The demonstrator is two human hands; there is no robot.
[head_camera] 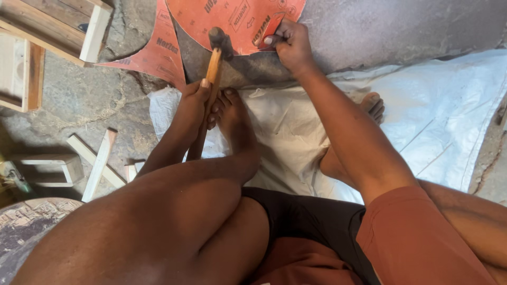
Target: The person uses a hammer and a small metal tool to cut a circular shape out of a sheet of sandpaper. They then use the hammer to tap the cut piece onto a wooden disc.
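Observation:
My left hand (194,105) grips the wooden handle of a hammer (214,60), whose dark metal head rests at the edge of a sheet of orange-red sandpaper (232,21). My right hand (290,45) reaches forward and pinches the lower edge of that sandpaper sheet, where a small folded piece sticks up. The sheet lies on the grey stone floor (369,26). My bare left foot (235,119) sits just beside the hammer handle; the other foot (372,105) shows behind my right forearm.
A white woven sack (438,116) is spread under my legs. Another sandpaper piece (158,53) lies to the left. Wooden frames (58,26) and loose wood strips (97,163) sit on the floor at left. My knee fills the lower left.

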